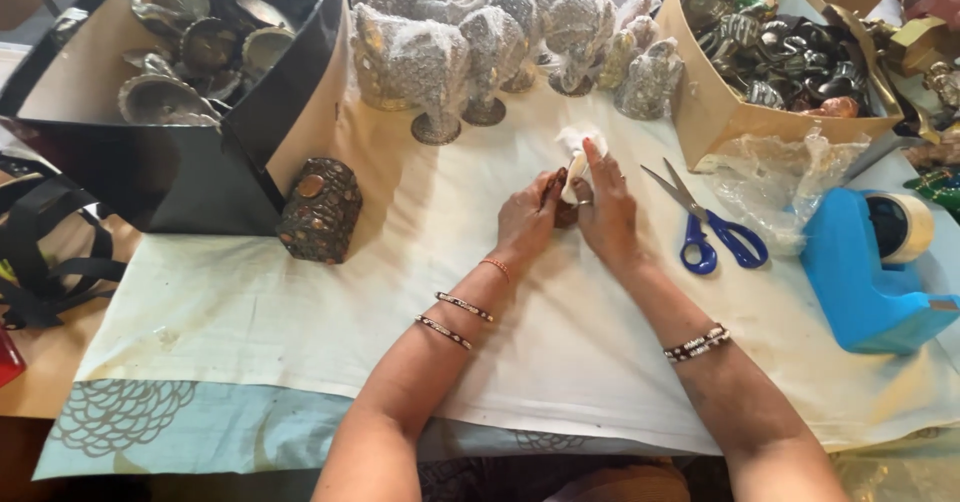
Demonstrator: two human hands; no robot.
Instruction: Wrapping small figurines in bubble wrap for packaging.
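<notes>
My left hand (pixel 525 220) and my right hand (pixel 606 210) meet over the middle of the white cloth (pixel 560 352). Between them they hold a small dark brown object (pixel 556 194), mostly hidden by the fingers. My right hand presses a crumpled white tissue (pixel 580 147) against it. Both wrists wear bangles.
Several foam-wrapped figures (pixel 470 32) stand at the back. A brown studded box (pixel 320 209) sits left, beside a black carton (pixel 160 152) of metal pieces. A cardboard box (pixel 715 112) of metal items, blue-handled scissors (pixel 710 224), crumpled plastic (pixel 780 172) and a blue tape dispenser (pixel 870 262) lie right.
</notes>
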